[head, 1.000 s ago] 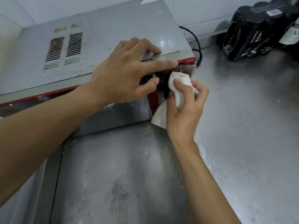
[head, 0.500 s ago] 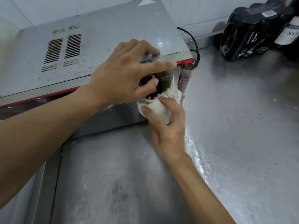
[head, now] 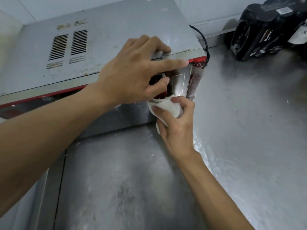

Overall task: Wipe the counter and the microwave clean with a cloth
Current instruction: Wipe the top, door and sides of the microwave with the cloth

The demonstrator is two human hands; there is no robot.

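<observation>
The cloth (head: 167, 107), pinched in a wad by the right hand (head: 177, 128), had moved down the microwave (head: 99, 39) control panel (head: 180, 83) to its bottom edge; one downward pass appeared complete. Its long axis lay across the panel, bunched end leftward. The left hand (head: 132, 75), fingers spread, braced the top edge.

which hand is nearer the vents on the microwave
Left. The left hand rests on the top edge beside the vents; the right hand grips the cloth lower, at the front.

Head view, looking down, close over counter (head: 249, 130)
</observation>
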